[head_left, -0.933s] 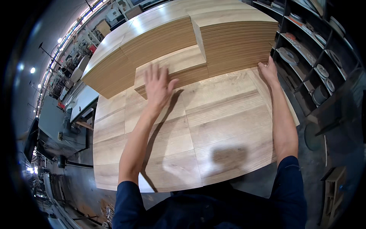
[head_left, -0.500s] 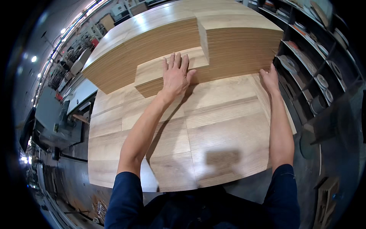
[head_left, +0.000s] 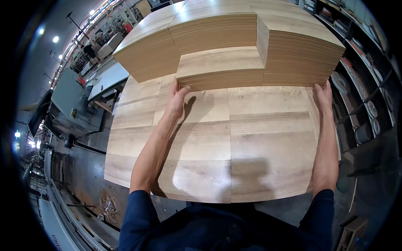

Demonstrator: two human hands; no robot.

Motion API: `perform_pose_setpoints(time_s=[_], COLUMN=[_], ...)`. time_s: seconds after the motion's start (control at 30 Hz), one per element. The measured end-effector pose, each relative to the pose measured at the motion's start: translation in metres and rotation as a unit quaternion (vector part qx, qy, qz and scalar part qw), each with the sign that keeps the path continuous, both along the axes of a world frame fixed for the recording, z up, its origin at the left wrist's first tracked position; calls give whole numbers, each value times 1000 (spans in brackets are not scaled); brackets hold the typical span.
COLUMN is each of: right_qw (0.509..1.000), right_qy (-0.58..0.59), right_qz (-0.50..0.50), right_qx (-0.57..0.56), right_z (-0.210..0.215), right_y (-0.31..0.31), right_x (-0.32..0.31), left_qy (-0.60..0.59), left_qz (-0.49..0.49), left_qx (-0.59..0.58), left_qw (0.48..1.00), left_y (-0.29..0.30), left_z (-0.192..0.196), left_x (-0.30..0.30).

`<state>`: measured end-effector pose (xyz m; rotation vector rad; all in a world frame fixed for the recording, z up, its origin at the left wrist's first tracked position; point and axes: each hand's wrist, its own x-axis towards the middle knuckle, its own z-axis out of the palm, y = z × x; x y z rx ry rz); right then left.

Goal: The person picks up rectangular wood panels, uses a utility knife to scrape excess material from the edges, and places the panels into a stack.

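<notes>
My left hand [head_left: 177, 99] is at the front left corner of a low stack of wood-grain boards [head_left: 220, 79], its thumb at the front face and its fingers along the end. At the other side, my right hand [head_left: 323, 97] cups the front right lower corner of a taller board stack [head_left: 299, 60], thumb in front and fingers round the side. The two stacks stand side by side with their front faces nearly in line. Under them lies a broad layer of light wood-grain boards [head_left: 201, 140]. Some fingertips of both hands are hidden behind the corners.
Behind stand more tall board stacks [head_left: 213, 33], one with its left part [head_left: 148, 56] jutting nearer. Dark shelves [head_left: 360, 88] with rolls of edging run along the right. Left are a grey machine [head_left: 63, 98] and a pale worktable [head_left: 104, 79]. Scraps [head_left: 110, 207] litter the floor.
My left hand has gone from lying flat on the low stack's top to its front left corner. The low stack now sits flush beside the taller one. My right hand stays at its corner.
</notes>
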<state>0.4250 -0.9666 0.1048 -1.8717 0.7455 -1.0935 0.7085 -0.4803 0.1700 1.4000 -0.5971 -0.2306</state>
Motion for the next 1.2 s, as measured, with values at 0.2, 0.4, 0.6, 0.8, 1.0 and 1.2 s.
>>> perform_pose_setpoints(time_s=[0.2,0.4,0.6,0.8,1.0,1.2], right_qw=[1000,995,986,987,990,990], right_qy=[16,75,128,121,97,63], right_qz=[-6,-66,-102,-106,-89,-105], right_qx=[-7,-19,-13,-8,43,-65], right_z=[3,20,27,28,23,41], right_y=[6,30,22,39,27,86], right_x=[5,7,-8,6,-11,-50], left_qy=[45,-306,-140,-109,-134,-43], left_qz=[-36,242,-163,-169,-624,-895], left_qx=[21,187,171,262,122,-131], left_qw=[998,902,962,944,760,424], left_y=[12,13,-79,-110,-52,-14], left_z=[0,-4,21,27,119,165], left_x=[17,0,-63,-68,-212,-299])
